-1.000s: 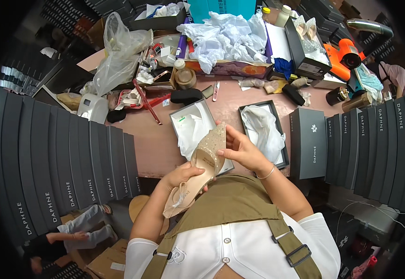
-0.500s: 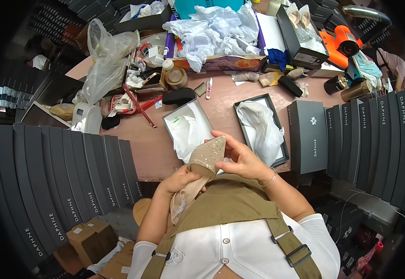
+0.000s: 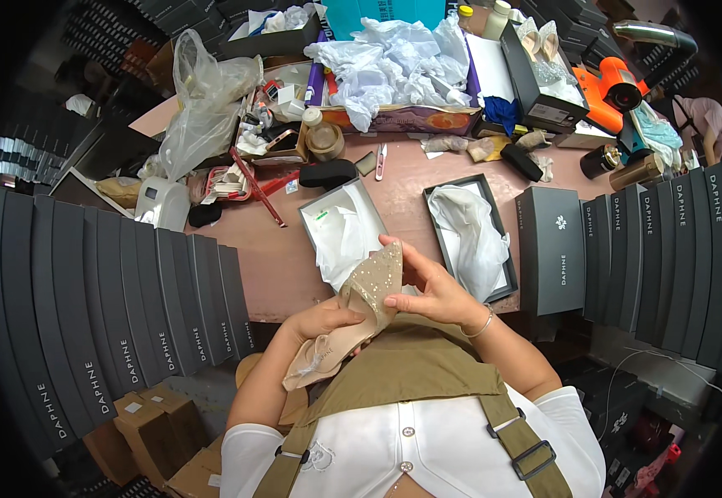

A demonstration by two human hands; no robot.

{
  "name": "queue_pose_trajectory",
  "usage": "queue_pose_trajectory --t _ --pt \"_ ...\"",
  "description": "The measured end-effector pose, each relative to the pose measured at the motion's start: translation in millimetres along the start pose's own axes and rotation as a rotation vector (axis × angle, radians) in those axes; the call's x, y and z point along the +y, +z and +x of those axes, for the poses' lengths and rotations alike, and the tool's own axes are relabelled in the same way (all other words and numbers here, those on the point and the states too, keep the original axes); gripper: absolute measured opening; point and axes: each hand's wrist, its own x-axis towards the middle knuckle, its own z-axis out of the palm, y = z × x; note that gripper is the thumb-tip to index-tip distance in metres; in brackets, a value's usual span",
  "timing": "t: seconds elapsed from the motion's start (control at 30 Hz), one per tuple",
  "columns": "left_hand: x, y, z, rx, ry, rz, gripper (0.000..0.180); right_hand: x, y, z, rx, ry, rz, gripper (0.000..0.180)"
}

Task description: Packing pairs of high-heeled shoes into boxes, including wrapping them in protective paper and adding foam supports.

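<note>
Beige pointed shoe (image 3: 353, 319), toe studded with small beads, was held above the desk (image 3: 278, 257) edge, near the chest. Left hand (image 3: 321, 319) gripped its middle from below; right hand (image 3: 427, 286) closed fingers around the toe.

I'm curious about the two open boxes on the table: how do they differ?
The left open box is pale grey and lies turned at an angle; the right open box is dark and lies straighter. The right box's tissue is bunched higher. Both hold white tissue paper and no shoe.
</note>
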Motion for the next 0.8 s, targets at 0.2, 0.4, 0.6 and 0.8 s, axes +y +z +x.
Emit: queue_pose_trajectory --t 0.2,0.4,0.6,0.8 --pt "-4 -9 -6 0.243 0.365 0.546 0.037 -4 4 -13 0.005 -0.015 0.015 0.068" --pt "-4 -5 -6 0.321 0.502 0.749 0.038 -6 5 -16 0.033 -0.077 -0.052 0.056" --pt "-1 1 -3 0.419 0.557 0.784 0.039 1 -1 -12 0.044 -0.092 -0.029 0.054" --pt "11 7 1 0.467 0.479 0.780 0.045 20 -11 -2 0.099 -0.030 0.236 0.053"
